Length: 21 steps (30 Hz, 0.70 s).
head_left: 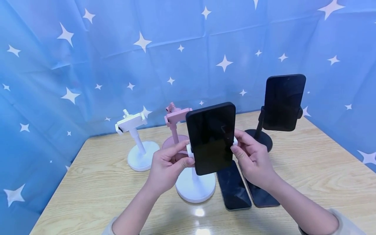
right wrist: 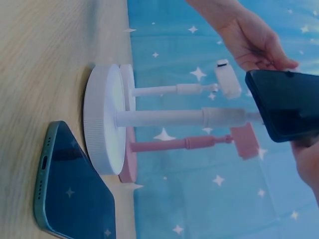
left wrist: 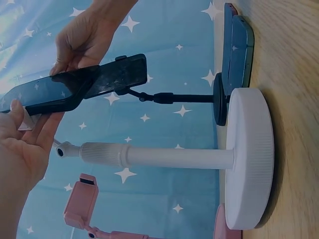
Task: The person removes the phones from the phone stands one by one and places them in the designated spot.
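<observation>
A black smartphone (head_left: 211, 138) stands upright in the clamp of a white phone stand (head_left: 196, 189), its screen facing me. My left hand (head_left: 168, 167) pinches the clamp's white left end (head_left: 189, 150) between thumb and fingers. On the other side, my right hand (head_left: 255, 160) pinches the white right end (head_left: 235, 141) at the phone's edge. The left wrist view shows the stand's white post (left wrist: 179, 158) rising from its round base to a joint behind the phone. Most of the clamp is hidden by the phone.
A second white stand (head_left: 139, 153) and a pink stand (head_left: 174, 130) hold no phone. At right, a black stand (head_left: 258, 137) carries another phone (head_left: 284, 102). Two phones lie flat on the wooden table (head_left: 88, 189), one (head_left: 233, 187) beside the white base. A starry blue curtain hangs behind.
</observation>
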Available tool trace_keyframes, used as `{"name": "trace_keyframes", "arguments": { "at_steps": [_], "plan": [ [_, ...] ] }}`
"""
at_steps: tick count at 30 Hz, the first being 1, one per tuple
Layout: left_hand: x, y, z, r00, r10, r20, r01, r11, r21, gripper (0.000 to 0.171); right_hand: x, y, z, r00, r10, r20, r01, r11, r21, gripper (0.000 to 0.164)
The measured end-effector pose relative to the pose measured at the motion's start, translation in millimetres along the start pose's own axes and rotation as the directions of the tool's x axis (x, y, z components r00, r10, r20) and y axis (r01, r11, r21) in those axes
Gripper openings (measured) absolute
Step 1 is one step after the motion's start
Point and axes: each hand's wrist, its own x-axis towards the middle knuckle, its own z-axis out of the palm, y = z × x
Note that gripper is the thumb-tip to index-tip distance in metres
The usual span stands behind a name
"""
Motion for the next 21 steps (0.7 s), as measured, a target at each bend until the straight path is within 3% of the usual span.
{"name": "trace_keyframes", "arguments": {
  "at_steps": [12, 21],
  "plan": [
    [-7.5, 0.8, -1.9, 0.993, 0.116, 0.026, -0.114, 0.992, -0.057, 0.039, -6.0, 0.8, 2.7, 1.0, -0.025, 0.003, 0.025, 0.998, 0.054, 0.034],
    [-11.2, -0.7, -5.3, 0.997, 0.067, 0.038, -0.066, 0.997, -0.036, 0.039, -6.8, -0.6, 4.8, 1.0, -0.011, 0.01, 0.01, 0.997, 0.074, 0.034]
  ]
}}
